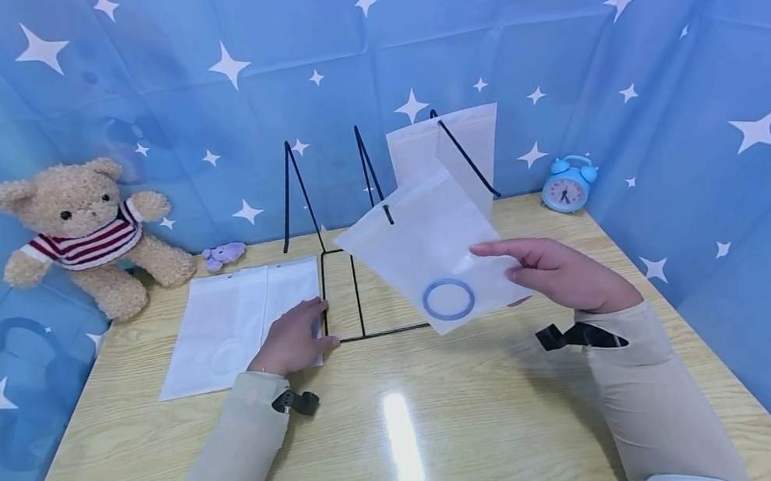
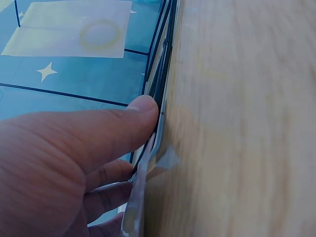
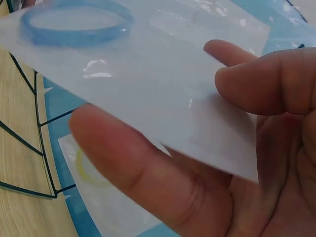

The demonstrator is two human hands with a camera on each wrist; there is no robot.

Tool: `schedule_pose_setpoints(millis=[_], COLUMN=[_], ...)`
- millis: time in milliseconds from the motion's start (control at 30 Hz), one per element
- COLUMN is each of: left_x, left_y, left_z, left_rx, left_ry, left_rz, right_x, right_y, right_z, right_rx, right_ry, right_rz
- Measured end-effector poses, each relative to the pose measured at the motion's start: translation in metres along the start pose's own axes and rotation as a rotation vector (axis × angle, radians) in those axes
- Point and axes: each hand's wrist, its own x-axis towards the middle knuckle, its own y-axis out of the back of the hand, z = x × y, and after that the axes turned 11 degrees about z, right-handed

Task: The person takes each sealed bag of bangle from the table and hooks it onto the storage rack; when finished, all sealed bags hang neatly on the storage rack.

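My right hand (image 1: 559,277) pinches the side of a flat white pouch (image 1: 421,244) with a blue ring (image 1: 448,299) inside. A prong of the black wire rack (image 1: 359,290) passes through a hole near the pouch's upper edge. At the rack's left end, my left hand (image 1: 293,336) grips the wire, its thumb (image 2: 143,106) pressed to one side and the fingers behind. Another white pouch (image 1: 411,144) hangs on the right-hand prong; a yellow ring (image 3: 94,170) shows through it in the right wrist view.
White pouches (image 1: 218,321) lie flat beside the left hand, one with a faint pale ring. A teddy bear (image 1: 91,232) and a small purple toy (image 1: 223,255) sit at the back left. A blue alarm clock (image 1: 566,188) stands at the back right, before a starry curtain (image 1: 697,121).
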Motion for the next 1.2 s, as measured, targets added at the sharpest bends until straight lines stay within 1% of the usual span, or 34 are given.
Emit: schedule_pose_setpoints(millis=[67, 167, 267, 433, 600, 867, 1067, 1200], left_x=[0.0, 0.0, 0.0, 0.0, 0.001, 0.002, 0.001, 0.001], left_y=[0.0, 0.001, 0.001, 0.0, -0.001, -0.001, -0.001, 0.0], left_z=[0.0, 0.001, 0.001, 0.0, -0.001, -0.002, -0.001, 0.0], left_rx=[0.0, -0.003, -0.004, -0.001, 0.009, 0.011, 0.014, 0.009], left_ry=[-0.002, -0.002, 0.001, -0.005, -0.009, -0.002, 0.002, 0.006], left_rz=[0.001, 0.0, -0.002, -0.007, -0.006, -0.005, -0.003, -0.002], right_x=[0.0, 0.0, 0.002, 0.004, 0.006, 0.014, 0.019, 0.022], right_y=[-0.001, -0.003, -0.004, -0.008, -0.012, -0.024, -0.036, -0.044], right_z=[-0.001, -0.003, -0.003, -0.002, -0.002, -0.003, 0.003, 0.008], right_rx=[0.018, 0.025, 0.017, 0.037, 0.045, 0.119, 0.184, 0.247], right_ry=[-0.055, -0.105, -0.109, -0.119, -0.09, -0.083, -0.022, 0.017], right_rz=[-0.015, -0.013, 0.006, 0.056, 0.114, 0.196, 0.242, 0.276])
